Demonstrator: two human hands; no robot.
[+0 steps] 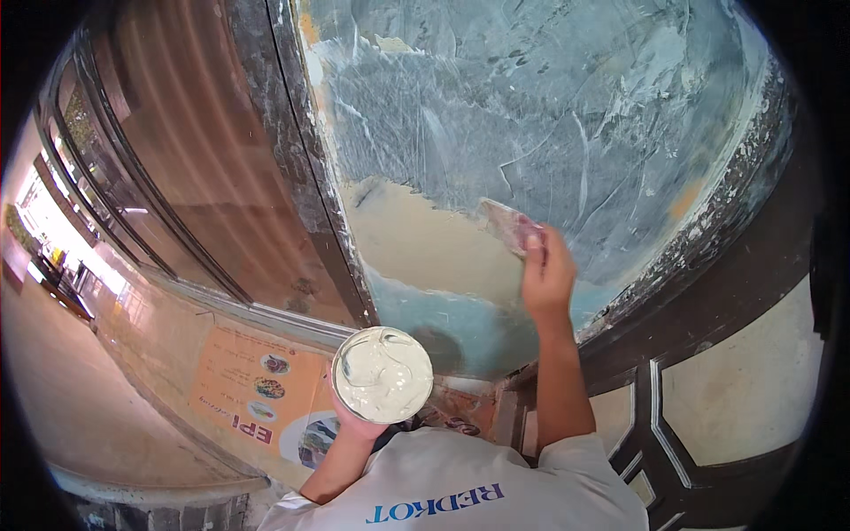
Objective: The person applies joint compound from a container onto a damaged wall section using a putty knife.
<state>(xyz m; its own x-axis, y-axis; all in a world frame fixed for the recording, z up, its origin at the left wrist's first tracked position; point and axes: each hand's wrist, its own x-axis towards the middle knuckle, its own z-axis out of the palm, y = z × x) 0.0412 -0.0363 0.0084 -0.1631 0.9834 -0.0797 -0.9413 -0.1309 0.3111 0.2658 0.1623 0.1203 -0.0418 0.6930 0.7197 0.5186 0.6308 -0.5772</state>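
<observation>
My left hand (358,427) is closed around the underside and side of a round tub (386,375). Pale cream filler paste with swirl marks fills it near the rim. Out in front, my right hand (549,276) grips a flat putty scraper (506,221), stained white and dull red. The scraper's blade meets the wall at the upper right edge of a smooth beige patch of filler (429,241). Around that patch, the grey-blue wall (496,115) carries streaks and scrape marks. Fingers of my left hand are mostly hidden by the tub.
A dark trim strip (288,133) borders the wall on the left, beside brown curtained glass (199,168). To the right runs a chipped dark frame (699,257) and a brown panelled door (735,372). An orange printed sheet (217,376) lies on the floor at lower left.
</observation>
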